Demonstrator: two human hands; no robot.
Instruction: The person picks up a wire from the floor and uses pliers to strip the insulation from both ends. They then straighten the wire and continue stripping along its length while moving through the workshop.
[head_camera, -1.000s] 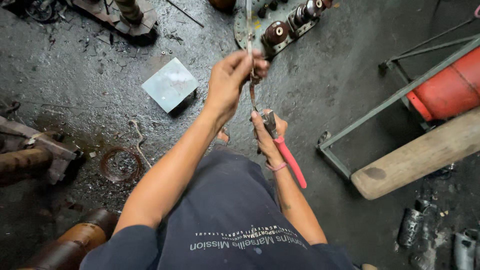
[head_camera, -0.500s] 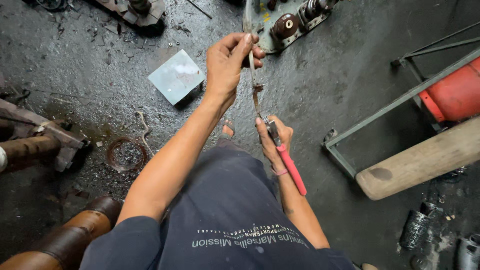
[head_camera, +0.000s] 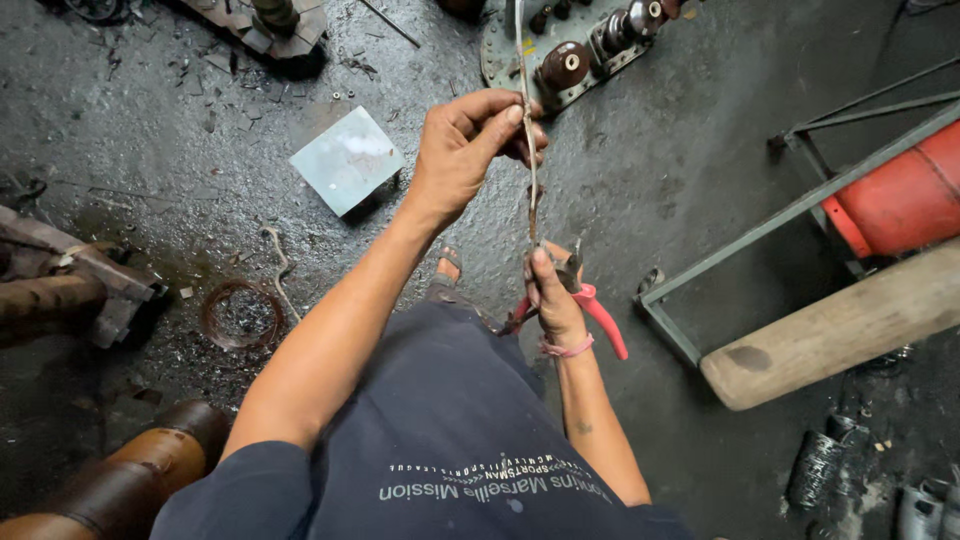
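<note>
My left hand (head_camera: 470, 150) is raised in front of me and pinches a thin, dull metal wire (head_camera: 532, 215) that runs up out of the top of the view. The wire hangs straight down from that hand to my right hand (head_camera: 552, 300). My right hand holds red-handled pliers (head_camera: 607, 322) and its fingers also touch the wire's lower end. The plier jaws sit right beside the wire. One red handle sticks out on each side of the hand.
On the dark greasy floor lie a square grey metal plate (head_camera: 345, 160), a small wire coil (head_camera: 240, 315) and rusty pipes (head_camera: 130, 480). A round plate with brown insulators (head_camera: 570, 55) is ahead. At right are a metal frame (head_camera: 740, 240), a wooden beam (head_camera: 850, 320) and a red cylinder (head_camera: 905, 195).
Both hands keep hold of the wire. My left hand has moved a little lower in the view, and the plier handles now show spread on both sides of my right hand.
</note>
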